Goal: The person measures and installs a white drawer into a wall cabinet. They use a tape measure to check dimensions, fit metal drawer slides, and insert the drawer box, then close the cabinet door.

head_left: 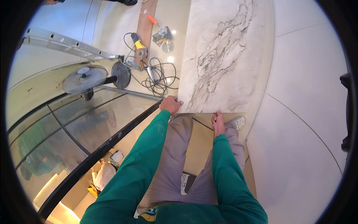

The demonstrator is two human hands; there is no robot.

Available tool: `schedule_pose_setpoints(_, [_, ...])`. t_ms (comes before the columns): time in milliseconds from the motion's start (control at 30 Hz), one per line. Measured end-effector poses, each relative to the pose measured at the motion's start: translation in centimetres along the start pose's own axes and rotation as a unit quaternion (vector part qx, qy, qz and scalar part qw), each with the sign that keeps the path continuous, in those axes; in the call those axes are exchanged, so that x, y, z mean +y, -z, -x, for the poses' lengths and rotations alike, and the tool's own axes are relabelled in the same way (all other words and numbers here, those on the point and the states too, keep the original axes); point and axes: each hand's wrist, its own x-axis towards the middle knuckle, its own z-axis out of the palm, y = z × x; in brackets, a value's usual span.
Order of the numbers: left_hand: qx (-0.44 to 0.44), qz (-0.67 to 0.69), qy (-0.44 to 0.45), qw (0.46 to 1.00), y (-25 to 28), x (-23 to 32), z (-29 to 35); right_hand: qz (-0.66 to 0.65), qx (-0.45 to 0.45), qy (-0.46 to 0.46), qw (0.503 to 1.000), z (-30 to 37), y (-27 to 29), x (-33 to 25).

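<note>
A long white slab with grey marble veining stretches away in front of me, its short near edge by my knees. At its near left corner my left hand is closed on the edge, the thumb lying toward the top face. My right hand has its fingers curled at the middle of the near edge, the thumb up against it. The underside of the slab and the fingertips beneath it are hidden.
A black-framed glass railing runs close along my left, with a lower level and another person beyond it. Left of the slab lie a coiled cable, a yellow angle grinder, a fan and a ladder. White wall stands right.
</note>
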Motion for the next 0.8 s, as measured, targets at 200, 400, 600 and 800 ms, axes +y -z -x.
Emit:
schedule_pose_setpoints(200, [-0.013,0.038,0.013,0.999,-2.3,-1.0,-4.7,0.040,0.022,0.023,0.999,-3.8,0.3,0.4])
schedule_pose_setpoints(400, [-0.031,0.085,0.023,0.996,-5.1,-2.4,-9.6,0.087,0.045,0.039,0.994,-5.3,0.3,0.3])
schedule_pose_setpoints(600, [-0.049,0.109,0.028,0.992,-7.5,-3.1,-14.3,0.125,0.074,0.063,0.987,-6.9,-0.2,0.4])
schedule_pose_setpoints(800, [-0.098,0.146,0.038,0.984,-9.9,-4.0,-17.9,0.219,0.146,0.124,0.957,-6.1,-0.6,0.5])
